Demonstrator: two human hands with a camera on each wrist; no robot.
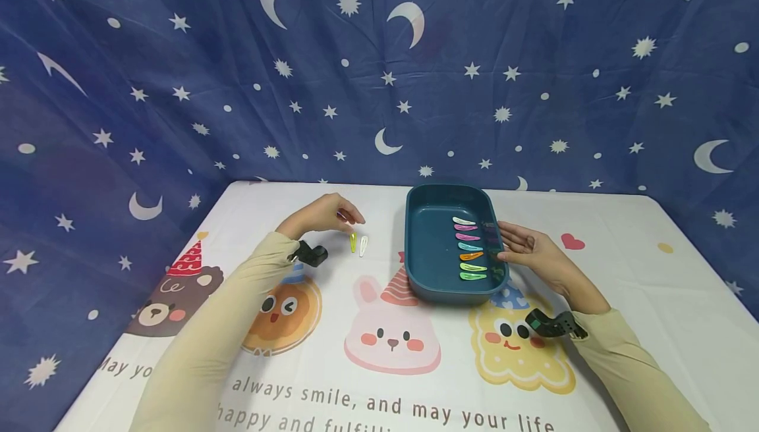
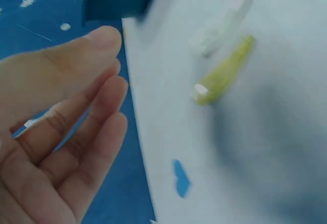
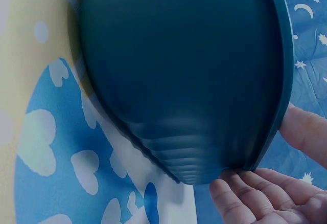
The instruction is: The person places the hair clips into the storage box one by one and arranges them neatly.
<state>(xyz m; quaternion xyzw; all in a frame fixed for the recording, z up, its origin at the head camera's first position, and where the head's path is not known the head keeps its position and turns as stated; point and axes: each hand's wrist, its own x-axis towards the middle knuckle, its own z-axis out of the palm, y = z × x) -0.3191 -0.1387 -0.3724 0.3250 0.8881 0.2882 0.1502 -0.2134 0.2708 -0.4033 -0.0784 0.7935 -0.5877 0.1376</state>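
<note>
My left hand (image 1: 326,213) hovers at the left of the table, thumb and fingers loosely bent and holding nothing. Just by its fingertips lie a yellow hair clip (image 1: 353,242) and a white hair clip (image 1: 364,245). In the left wrist view a small gap separates the fingers (image 2: 110,93) from the yellow clip. My right hand (image 1: 539,254) holds the right side of a dark teal plastic bin (image 1: 429,292), thumb at the rim and fingers against the outer wall. Several hair clips, among them an orange clip (image 1: 471,256), line up in a column on the bin's floor.
A white cloth printed with cartoon animals and lettering covers the table (image 1: 391,392). Behind it hangs a blue curtain (image 1: 356,89) with moons and stars. Each wrist carries a small black camera, such as the left camera (image 1: 311,253).
</note>
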